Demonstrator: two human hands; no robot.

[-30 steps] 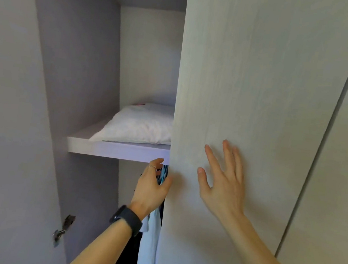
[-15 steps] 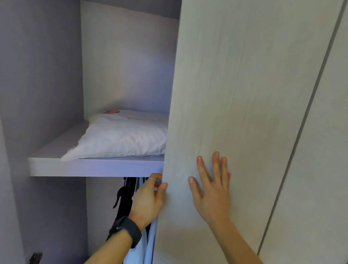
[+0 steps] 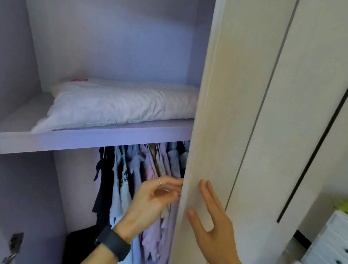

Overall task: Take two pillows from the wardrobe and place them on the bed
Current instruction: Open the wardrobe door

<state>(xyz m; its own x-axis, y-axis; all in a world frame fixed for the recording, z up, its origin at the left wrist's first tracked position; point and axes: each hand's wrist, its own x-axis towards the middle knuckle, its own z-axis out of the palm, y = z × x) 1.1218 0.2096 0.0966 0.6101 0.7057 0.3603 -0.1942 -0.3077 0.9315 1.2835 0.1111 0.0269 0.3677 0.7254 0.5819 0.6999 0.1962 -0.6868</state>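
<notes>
**Grips at the door edge, pillow on the shelf**

Your left grip (image 3: 156, 197) sat inside the wardrobe (image 3: 14, 46), just left of the door (image 3: 228, 94), w/ fingers half bent and the tips reaching the door's edge. They were blurred there, so I can't tell if they'd pinched the edge or only touched it. There was a ring (image 3: 159, 181) on one finger and a black watch (image 3: 113, 245) on that wrist.

Your right grip (image 3: 215, 235) lay flat on the door's outer face near that same edge. Its fingers were straight and spread, pointing up, and it had hold of nothing.

One white pillow (image 3: 117, 107) was in view, lying flat on the shelf (image 3: 79, 142) above both grips. Its left corner came close to the shelf's near lip and its right end was hidden behind the door. A small red item (image 3: 79, 79) showed at the far left behind it, too little of it to tell what it was.

Clothes (image 3: 153, 168) hung under the shelf: dark ones to the left, pale pink and blue ones to the right, just behind your left grip. A hinge (image 3: 15, 241) sat low on the left wall.

Right of the door stood a second door (image 3: 303, 104) w/ a long black slot. Further right was a white drawer unit (image 3: 338, 246).
</notes>
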